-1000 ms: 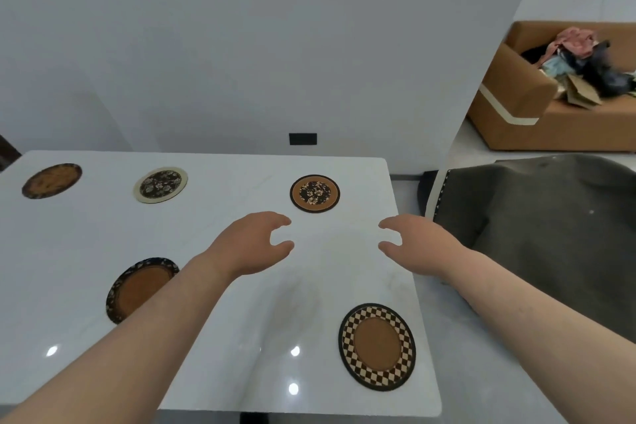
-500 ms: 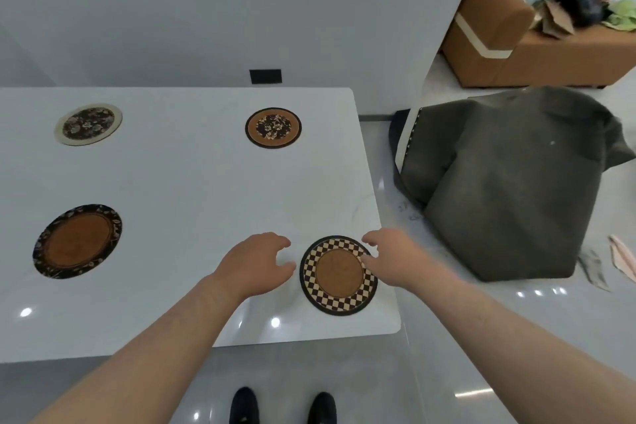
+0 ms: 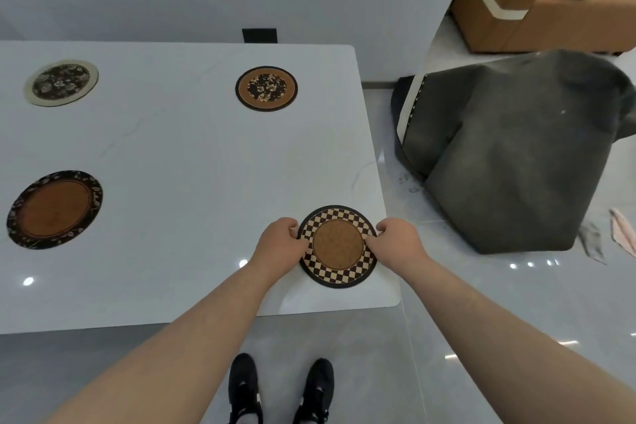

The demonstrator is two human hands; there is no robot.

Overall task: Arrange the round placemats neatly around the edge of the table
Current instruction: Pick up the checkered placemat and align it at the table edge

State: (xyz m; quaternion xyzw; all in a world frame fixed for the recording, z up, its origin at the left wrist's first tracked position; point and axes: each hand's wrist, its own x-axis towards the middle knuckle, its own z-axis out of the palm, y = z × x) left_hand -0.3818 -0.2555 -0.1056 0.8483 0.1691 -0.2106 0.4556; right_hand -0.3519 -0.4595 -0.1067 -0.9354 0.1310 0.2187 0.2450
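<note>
A checkered round placemat (image 3: pixel 339 265) with a cork centre lies near the front right corner of the white table (image 3: pixel 179 155). My left hand (image 3: pixel 278 244) grips its left rim with curled fingers. My right hand (image 3: pixel 395 237) grips its right rim the same way. A brown placemat with a dark floral centre (image 3: pixel 266 88) lies at the back right. A pale-rimmed floral placemat (image 3: pixel 61 82) lies at the back left. A dark-rimmed brown placemat (image 3: pixel 55 209) lies at the front left.
The table's right edge (image 3: pixel 382 182) runs close to the checkered mat. A dark grey cloth-covered object (image 3: pixel 509 155) stands on the floor to the right. A brown sofa (image 3: pixel 516 10) stands behind it. My black shoes (image 3: pixel 278 389) show below the table's front edge.
Both hands have closed in on the checkered placemat and now grip its rim on either side. The view has tilted further down.
</note>
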